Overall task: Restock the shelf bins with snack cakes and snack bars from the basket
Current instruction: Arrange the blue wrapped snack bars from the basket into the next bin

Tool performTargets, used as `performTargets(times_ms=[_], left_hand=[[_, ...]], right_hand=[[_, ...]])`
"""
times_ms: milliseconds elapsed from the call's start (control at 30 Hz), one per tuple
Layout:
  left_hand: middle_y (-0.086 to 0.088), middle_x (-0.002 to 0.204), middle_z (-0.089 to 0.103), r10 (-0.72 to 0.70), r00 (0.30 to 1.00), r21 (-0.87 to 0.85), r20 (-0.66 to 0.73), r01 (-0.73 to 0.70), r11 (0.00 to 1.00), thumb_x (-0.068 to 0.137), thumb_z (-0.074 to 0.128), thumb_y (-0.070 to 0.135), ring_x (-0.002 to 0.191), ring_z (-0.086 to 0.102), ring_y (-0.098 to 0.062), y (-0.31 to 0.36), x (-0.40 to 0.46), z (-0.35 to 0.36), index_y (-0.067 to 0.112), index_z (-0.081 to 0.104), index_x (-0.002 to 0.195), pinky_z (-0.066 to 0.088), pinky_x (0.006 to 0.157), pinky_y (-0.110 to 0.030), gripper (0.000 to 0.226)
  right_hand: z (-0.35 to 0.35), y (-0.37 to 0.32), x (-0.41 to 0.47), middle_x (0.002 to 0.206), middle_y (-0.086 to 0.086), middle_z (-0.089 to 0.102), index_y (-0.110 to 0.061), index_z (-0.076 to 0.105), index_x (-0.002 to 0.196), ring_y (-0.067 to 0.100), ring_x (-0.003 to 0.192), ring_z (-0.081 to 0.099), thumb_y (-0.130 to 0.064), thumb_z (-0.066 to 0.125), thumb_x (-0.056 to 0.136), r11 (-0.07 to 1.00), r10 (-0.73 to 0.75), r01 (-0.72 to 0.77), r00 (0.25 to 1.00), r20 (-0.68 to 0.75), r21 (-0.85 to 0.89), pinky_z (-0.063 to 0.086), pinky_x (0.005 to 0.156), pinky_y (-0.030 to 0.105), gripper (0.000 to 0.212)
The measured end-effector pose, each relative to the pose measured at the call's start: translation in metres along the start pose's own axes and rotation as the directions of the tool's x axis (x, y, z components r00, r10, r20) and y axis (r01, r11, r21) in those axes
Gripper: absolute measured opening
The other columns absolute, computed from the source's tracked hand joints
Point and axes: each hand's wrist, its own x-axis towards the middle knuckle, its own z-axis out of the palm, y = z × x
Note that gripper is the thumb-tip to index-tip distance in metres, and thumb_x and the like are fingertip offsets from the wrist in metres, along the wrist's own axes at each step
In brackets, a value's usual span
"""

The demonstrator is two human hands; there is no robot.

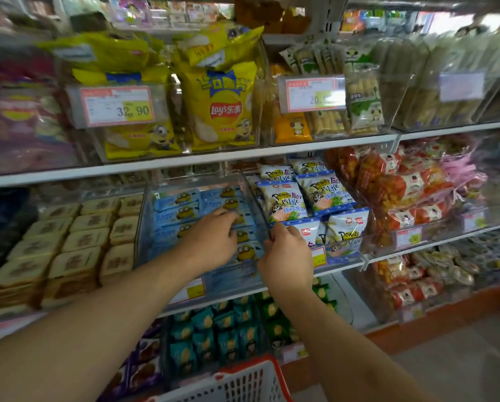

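chip bags above, basket below (toast L)

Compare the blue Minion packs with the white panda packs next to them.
The blue packs are flat and lie in rows in their clear bin; the panda packs are puffy white pouches with blue edges, propped up facing out. The left hand reaches into the blue packs' bin; the right hand grips the front corner where the bins meet. Both share the middle shelf in adjacent clear bins.
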Motion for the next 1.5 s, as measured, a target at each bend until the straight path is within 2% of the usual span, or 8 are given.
performTargets(times_ms=[367,600,733,833,933,1100,1233,1500], left_hand=[[0.019,0.150,0.044,0.071,0.997,-0.126,-0.040,-0.076,0.989,0.107,0.048,0.026,0.133,0.045,-0.003,-0.031,-0.200,0.013,0.035,0.050,0.143,0.043,0.106,-0.025,0.037],[0.010,0.146,0.047,-0.156,0.986,-0.127,0.053,0.162,0.979,0.102,0.052,0.019,0.129,0.047,-0.011,-0.110,-0.292,0.089,0.028,0.054,0.142,0.039,0.098,-0.022,0.040],[-0.001,0.155,0.040,-0.323,0.934,-0.052,0.151,0.334,0.941,0.094,0.063,0.014,0.135,0.043,-0.022,-0.158,-0.331,0.143,0.017,0.048,0.149,0.043,0.107,-0.033,0.056],[-0.011,0.168,0.011,-0.525,0.814,-0.028,0.248,0.548,0.836,0.088,0.070,0.020,0.143,0.037,-0.035,-0.190,-0.354,0.182,0.014,0.017,0.162,0.043,0.111,-0.045,0.091],[-0.018,0.156,0.019,-0.647,0.714,-0.090,0.267,0.687,0.721,0.082,0.079,0.025,0.131,0.045,-0.042,-0.210,-0.363,0.212,0.021,-0.007,0.161,0.048,0.103,-0.053,0.117],[-0.022,0.144,0.039,-0.691,0.685,-0.014,0.232,0.713,0.702,0.094,0.058,0.011,0.108,0.062,-0.039,-0.229,-0.357,0.241,0.007,0.007,0.160,0.054,0.079,-0.045,0.084],[-0.019,0.151,0.027,-0.707,0.657,-0.040,0.262,0.739,0.672,0.098,0.062,0.013,0.110,0.059,-0.038,-0.220,-0.358,0.242,0.036,-0.045,0.145,0.058,0.089,-0.052,0.119],[-0.017,0.151,0.022,-0.717,0.658,0.042,0.230,0.730,0.682,0.088,0.072,0.008,0.104,0.058,-0.037,-0.218,-0.352,0.241,0.024,-0.040,0.152,0.058,0.087,-0.052,0.130]], right_hand=[[-0.028,-0.031,-0.039,0.130,0.020,0.053,0.001,0.052,0.129,0.037,0.113,0.054,-0.011,0.068,0.091,0.997,0.072,-0.072,0.988,0.134,-0.006,0.048,0.086,0.040,0.043],[0.033,-0.004,-0.165,0.135,0.009,0.046,-0.012,0.047,0.133,0.023,0.097,0.049,-0.003,0.054,0.096,0.999,0.022,-0.005,0.943,0.331,-0.051,0.047,0.075,0.041,0.039],[0.094,0.021,-0.238,0.132,0.012,0.047,-0.011,0.048,0.126,0.026,0.091,0.054,-0.003,0.054,0.095,0.983,0.135,-0.039,0.811,0.570,-0.177,0.052,0.067,0.044,0.033],[0.139,0.033,-0.277,0.137,0.010,0.048,-0.012,0.048,0.131,0.028,0.111,0.056,-0.010,0.061,0.094,0.959,0.187,0.042,0.646,0.740,-0.279,0.048,0.078,0.034,0.039],[0.186,0.040,-0.310,0.143,0.013,0.044,-0.013,0.040,0.145,0.032,0.121,0.055,-0.013,0.061,0.096,0.957,0.190,0.103,0.483,0.855,-0.271,0.054,0.088,0.039,0.053],[0.255,0.037,-0.351,0.138,0.018,0.051,-0.015,0.040,0.151,0.039,0.127,0.055,-0.013,0.062,0.095,0.965,0.114,0.201,0.259,0.959,-0.169,0.051,0.102,0.044,0.060],[0.286,0.040,-0.376,0.147,0.016,0.049,-0.019,0.018,0.164,0.035,0.131,0.052,-0.027,0.071,0.094,0.952,0.114,0.266,0.148,0.982,-0.150,0.048,0.109,0.048,0.088],[0.289,0.058,-0.397,0.125,0.008,0.061,-0.021,0.049,0.139,0.028,0.113,0.062,-0.034,0.059,0.099,0.966,0.153,0.137,0.378,0.913,-0.218,0.052,0.087,0.033,0.044]])
